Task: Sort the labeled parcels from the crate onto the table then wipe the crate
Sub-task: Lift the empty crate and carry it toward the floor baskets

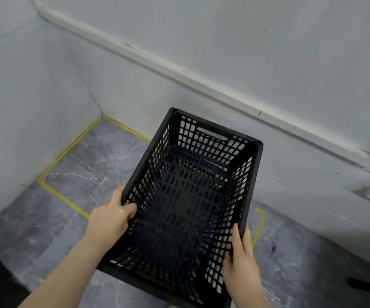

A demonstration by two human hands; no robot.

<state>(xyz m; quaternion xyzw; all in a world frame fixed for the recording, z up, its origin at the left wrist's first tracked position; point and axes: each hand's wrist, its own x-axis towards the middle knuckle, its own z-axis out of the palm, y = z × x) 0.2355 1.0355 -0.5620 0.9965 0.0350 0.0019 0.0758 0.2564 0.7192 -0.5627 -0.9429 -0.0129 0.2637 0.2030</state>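
The black crate (213, 138) is held by a person with both hands, above the grey floor (79, 165), over the rectangle of yellow tape (68, 150) in the corner by the white wall (246, 52). The left grip (110, 216) is closed, its fingers curled over the crate's left rim. The right grip (240, 261) pinches the right wall near its near corner, thumb inside. I cannot tell if the crate touches the floor.

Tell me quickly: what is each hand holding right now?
Left hand: closed, gripping the left rim of the crate.
Right hand: closed, gripping the crate's right rim.
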